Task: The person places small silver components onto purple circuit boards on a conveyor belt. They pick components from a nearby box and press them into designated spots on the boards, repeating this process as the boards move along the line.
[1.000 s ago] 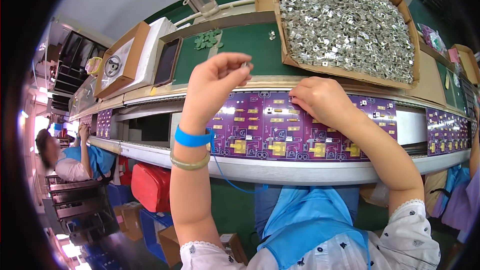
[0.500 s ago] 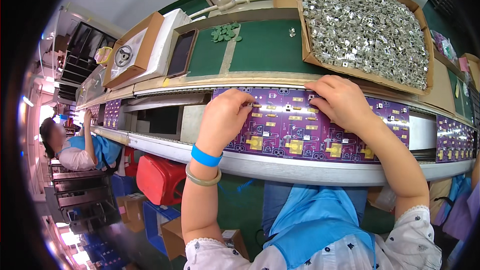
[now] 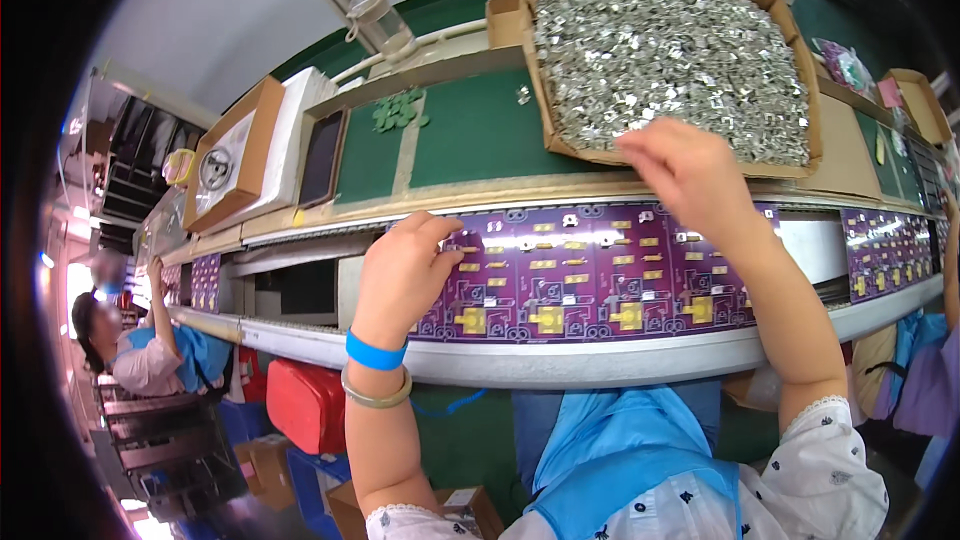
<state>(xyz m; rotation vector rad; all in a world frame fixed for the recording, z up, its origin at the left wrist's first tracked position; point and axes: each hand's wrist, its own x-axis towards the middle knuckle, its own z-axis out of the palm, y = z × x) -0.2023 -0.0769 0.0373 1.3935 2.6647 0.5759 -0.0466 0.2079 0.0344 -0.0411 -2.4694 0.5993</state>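
Note:
A long purple circuit board [image 3: 590,280] with gold-coloured pads and small metal parts along its far side lies on the rail in front of me. My left hand [image 3: 403,275] is over the board's left end, thumb and fingers curled close together at its surface; whatever lies between the tips is hidden. Raised over the near edge of a shallow cardboard box [image 3: 575,153], my right hand [image 3: 692,180] has its fingers bunched. Heaped in that box are small silvery metal parts [image 3: 670,60]. I cannot make out whether the right fingertips hold one.
Another purple board [image 3: 885,250] sits further right on the rail. Green discs [image 3: 398,112] lie on the green bench behind, near a dark tray [image 3: 322,157] and a clear jug [image 3: 380,25]. A co-worker [image 3: 150,340] sits at the far left; a red stool [image 3: 306,405] stands below.
My right hand has left the board and risen to the box's near edge. My left hand stays at the board's left end. The whole view has shifted, moving the bench leftward in the picture.

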